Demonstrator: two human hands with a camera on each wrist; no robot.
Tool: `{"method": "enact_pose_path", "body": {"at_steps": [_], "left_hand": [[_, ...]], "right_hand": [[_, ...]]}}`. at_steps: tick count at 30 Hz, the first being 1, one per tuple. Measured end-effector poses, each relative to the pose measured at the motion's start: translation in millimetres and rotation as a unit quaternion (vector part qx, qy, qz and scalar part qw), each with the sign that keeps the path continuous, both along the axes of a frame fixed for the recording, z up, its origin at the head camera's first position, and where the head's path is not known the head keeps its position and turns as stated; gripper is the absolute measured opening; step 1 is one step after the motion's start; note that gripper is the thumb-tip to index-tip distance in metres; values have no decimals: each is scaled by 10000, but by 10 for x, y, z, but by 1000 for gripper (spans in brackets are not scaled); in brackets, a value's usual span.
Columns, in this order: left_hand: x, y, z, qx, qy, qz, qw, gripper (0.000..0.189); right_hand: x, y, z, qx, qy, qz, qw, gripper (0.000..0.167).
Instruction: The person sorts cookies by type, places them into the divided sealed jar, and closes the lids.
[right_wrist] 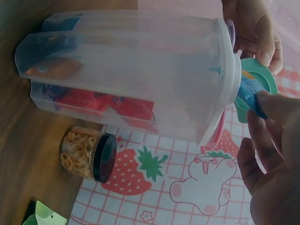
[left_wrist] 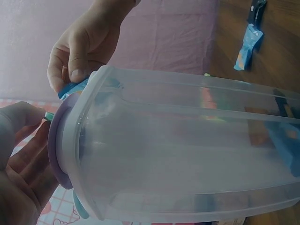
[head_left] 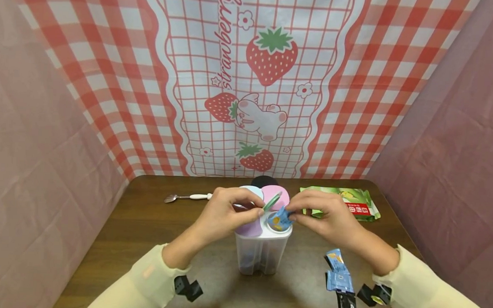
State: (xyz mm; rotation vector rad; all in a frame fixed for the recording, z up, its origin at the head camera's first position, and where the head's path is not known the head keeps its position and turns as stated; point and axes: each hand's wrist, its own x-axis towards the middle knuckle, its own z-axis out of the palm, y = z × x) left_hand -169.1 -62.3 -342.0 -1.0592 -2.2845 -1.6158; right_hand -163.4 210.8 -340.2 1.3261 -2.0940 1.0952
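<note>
In the middle of the table stands a clear plastic storage container (head_left: 261, 256) with a white top. Its purple lid (head_left: 249, 229), pink lid (head_left: 276, 194) and light blue lid (head_left: 252, 189) lie closed, while a green lid (right_wrist: 270, 80) is lifted upright. My left hand (head_left: 224, 213) pinches that green lid by its edge. Between the thumb and fingers of my right hand (head_left: 331, 215) is a blue snack packet (head_left: 279, 220), its lower part in the uncovered round opening. Orange, red and blue packets show through the container walls in the right wrist view.
Two blue packets (head_left: 338, 268) and a black packet (head_left: 347, 305) lie at the near right. Behind my right hand is a large green package (head_left: 364, 205). A white-handled metal utensil (head_left: 188, 197) lies left; a black-lidded jar of ring-shaped snacks (right_wrist: 80, 152) stands behind the container.
</note>
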Motion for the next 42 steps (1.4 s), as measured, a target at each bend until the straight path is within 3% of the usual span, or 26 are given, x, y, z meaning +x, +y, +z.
{"method": "enact_pose_path", "body": {"at_steps": [5, 13, 29, 34, 37, 39, 42], "left_hand": [[-6, -1, -2, -32, 17, 0, 10000, 11], [-6, 3, -2, -16, -18, -7, 10000, 11], [2, -1, 14, -111, 19, 31, 9999, 12], [4, -4, 3, -115, 11, 12, 9999, 12], [7, -3, -1, -108, 12, 6, 9999, 11], [10, 0, 0, -102, 16, 4, 9999, 11], [16, 4, 6, -91, 31, 12, 10000, 11]], "right_hand": [[-19, -30, -29, 21, 71, 223, 9997, 41], [-37, -17, -76, 395, -187, 94, 9990, 34], [-3, -19, -60, 1189, 542, -126, 9913, 32], [30, -56, -73, 1034, -54, -225, 9944, 30], [49, -89, -93, 712, -461, -559, 9948, 32], [50, -107, -104, 566, -527, -809, 9937, 33], [37, -120, -110, 485, -465, -850, 9941, 31]]}}
